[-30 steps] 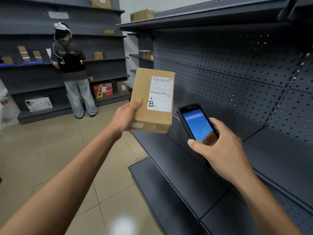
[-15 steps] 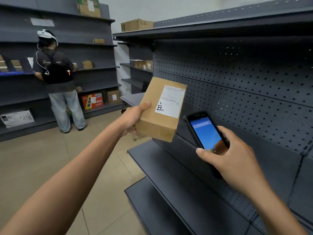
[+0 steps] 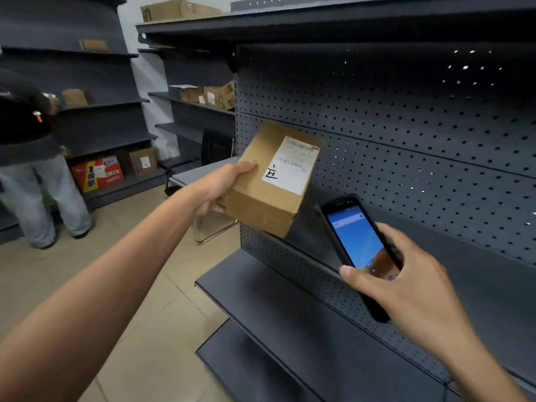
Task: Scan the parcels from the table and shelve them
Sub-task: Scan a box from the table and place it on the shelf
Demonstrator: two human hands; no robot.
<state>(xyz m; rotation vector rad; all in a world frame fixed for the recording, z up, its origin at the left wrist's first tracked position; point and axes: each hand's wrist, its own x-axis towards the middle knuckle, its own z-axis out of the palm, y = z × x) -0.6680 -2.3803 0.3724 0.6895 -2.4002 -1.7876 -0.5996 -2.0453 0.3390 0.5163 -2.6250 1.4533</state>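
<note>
L hand (image 3: 220,187) grips parcel (image 3: 269,181) | R hand (image 3: 406,282) grips scanner (image 3: 359,250) | tip: set parcel flat on shelf (image 3: 435,256), label (image 3: 290,165) facing out

Brown parcel (image 3: 261,195), white label (image 3: 291,166)

Parcel (image 3: 262,188) left of scanner (image 3: 359,245), before the shelf (image 3: 435,274)

dark metal shelf (image 3: 290,300) with perforated back; far shelves hold cartons (image 3: 208,95).
</note>
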